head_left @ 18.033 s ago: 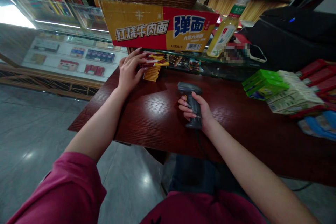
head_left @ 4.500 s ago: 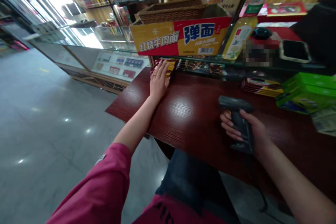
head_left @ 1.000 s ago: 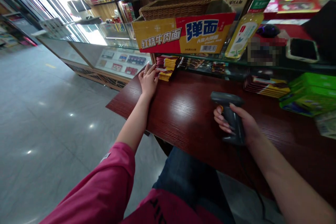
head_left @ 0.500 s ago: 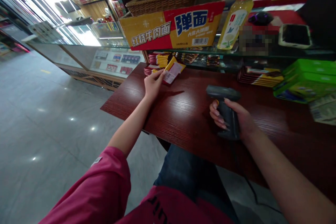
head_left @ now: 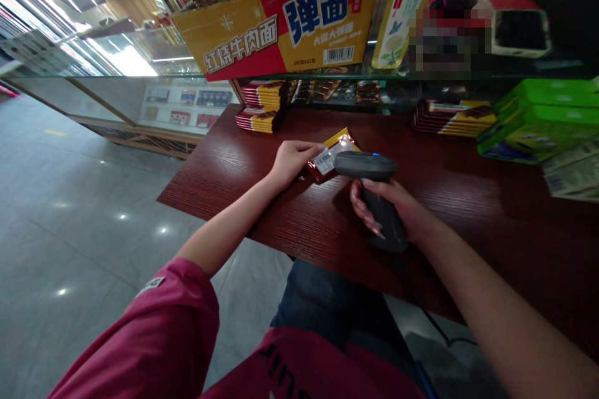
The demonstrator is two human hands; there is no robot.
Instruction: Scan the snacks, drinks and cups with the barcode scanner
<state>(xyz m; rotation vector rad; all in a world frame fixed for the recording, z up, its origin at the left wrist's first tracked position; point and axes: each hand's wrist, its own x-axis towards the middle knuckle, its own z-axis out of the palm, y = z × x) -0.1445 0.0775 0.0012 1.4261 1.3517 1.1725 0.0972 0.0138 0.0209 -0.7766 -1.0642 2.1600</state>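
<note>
My left hand [head_left: 297, 163] pinches the near left edge of a flat red and yellow packet, which looks like a chocolate bar [head_left: 326, 161]. Its white barcode label faces up, close over the dark wooden tabletop [head_left: 281, 218]. Wrapped round the handle of a dark grey barcode scanner [head_left: 367, 165] is my right hand [head_left: 388, 202]. The scanner's head points left at the packet and covers its right part; a small blue light glows on top. Behind my left hand, similar packets form a stack [head_left: 259, 109] at the table's back left.
Another stack of packets [head_left: 452, 117] stands at the back right, beside a green box [head_left: 536, 115]. On the glass shelf above are a noodle carton [head_left: 281, 34], a bottle of yellow drink [head_left: 402, 15] and a phone [head_left: 520, 32]. A cable [head_left: 435, 327] hangs below the scanner.
The packet has come away from the back-left stack in my left hand, toward the scanner and lower. The scanner has shifted slightly left, and its blue light now shows. My view has tilted down.
</note>
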